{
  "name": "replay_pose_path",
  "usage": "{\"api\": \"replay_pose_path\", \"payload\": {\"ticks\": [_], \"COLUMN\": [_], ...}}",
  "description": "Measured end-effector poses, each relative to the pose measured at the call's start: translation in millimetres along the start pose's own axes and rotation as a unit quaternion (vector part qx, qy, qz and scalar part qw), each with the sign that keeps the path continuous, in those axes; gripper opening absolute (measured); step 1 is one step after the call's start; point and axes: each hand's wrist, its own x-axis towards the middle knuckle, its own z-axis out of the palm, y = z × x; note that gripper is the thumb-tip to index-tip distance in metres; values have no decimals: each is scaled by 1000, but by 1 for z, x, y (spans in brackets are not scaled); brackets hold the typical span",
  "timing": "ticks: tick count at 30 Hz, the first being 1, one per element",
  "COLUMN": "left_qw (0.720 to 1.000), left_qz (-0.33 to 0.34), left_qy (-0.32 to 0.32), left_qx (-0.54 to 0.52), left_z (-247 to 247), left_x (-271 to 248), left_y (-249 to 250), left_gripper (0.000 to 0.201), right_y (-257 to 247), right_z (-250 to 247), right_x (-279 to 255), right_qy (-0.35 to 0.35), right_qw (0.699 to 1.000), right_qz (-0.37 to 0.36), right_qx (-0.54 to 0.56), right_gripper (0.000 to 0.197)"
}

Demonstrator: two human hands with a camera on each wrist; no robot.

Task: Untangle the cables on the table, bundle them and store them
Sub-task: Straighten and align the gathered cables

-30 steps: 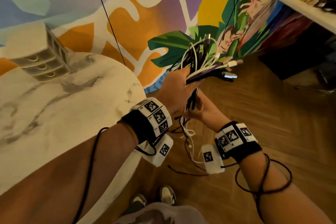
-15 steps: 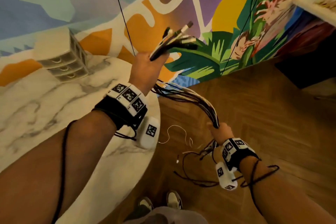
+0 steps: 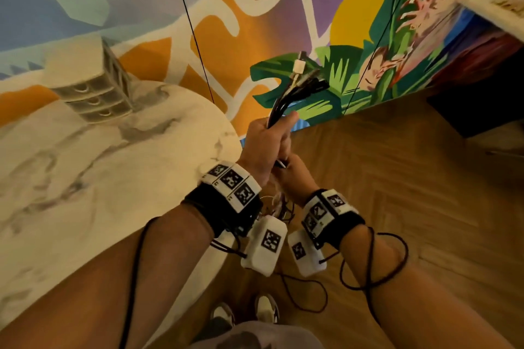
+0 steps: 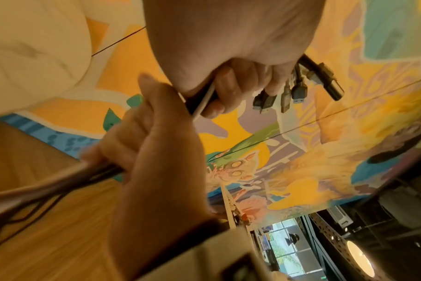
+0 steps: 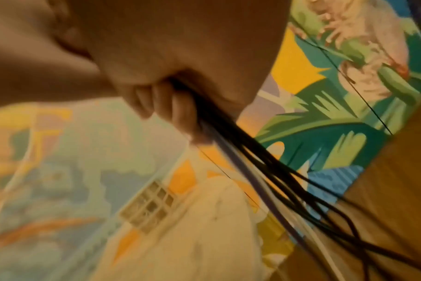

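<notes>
A bundle of black and white cables stands up over the floor, just off the table's edge, with its plug ends fanned out at the top. My left hand grips the bundle just below the plugs, fingers curled round it. My right hand sits right beneath it, fist closed round the same cables. The loose tails hang down behind my wrists and are mostly hidden.
A round marble table lies to the left with a small drawer organiser at its back. Wooden floor spreads to the right. A painted wall with thin black cords is ahead, dark furniture far right.
My right hand has come up along the cables from low near the floor to just under my left hand. The left hand has shifted right and down with the plug ends.
</notes>
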Motion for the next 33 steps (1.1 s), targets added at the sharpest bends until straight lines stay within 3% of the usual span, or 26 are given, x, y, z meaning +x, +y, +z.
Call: {"api": "replay_pose_path", "payload": {"ticks": [3,7,9,11,13,16,19,20,22,25,29,33], "left_qw": [1000,998,996,992,988,979,968,967,964,962,966,954], "left_qz": [-7,10,12,14,21,35,44,37,37,36,62,48], "left_qy": [20,52,63,85,101,109,82,86,94,79,103,104], "left_qx": [11,36,55,87,113,167,235,238,244,258,228,277], "left_z": [-12,-23,-27,-30,-36,-43,-45,-45,-50,-56,-60,-69], "left_x": [6,7,4,-1,-5,-8,-11,-13,-16,-23,-29,-32], "left_y": [21,36,36,38,41,36,35,38,43,51,51,46], "left_gripper": [51,46,43,32,20,24,7,12,23,13,29,10], "right_y": [10,9,8,-8,-40,-114,-154,-157,-159,-157,-156,-153], "right_z": [14,20,18,10,-3,-18,-10,-4,7,14,16,23], "right_x": [-4,3,5,3,11,26,23,22,18,16,13,10], "right_qy": [-9,-15,-70,-120,-71,17,-26,-42,-28,-4,-38,-19], "right_qw": [1000,999,995,992,996,984,994,994,990,965,959,959], "right_qz": [21,44,28,2,-18,0,-92,-101,-132,-215,-213,-234], "right_qx": [-16,-28,-59,-37,44,177,58,26,-46,-150,-181,-160], "right_gripper": [36,42,32,9,37,43,48,47,43,40,35,35]}}
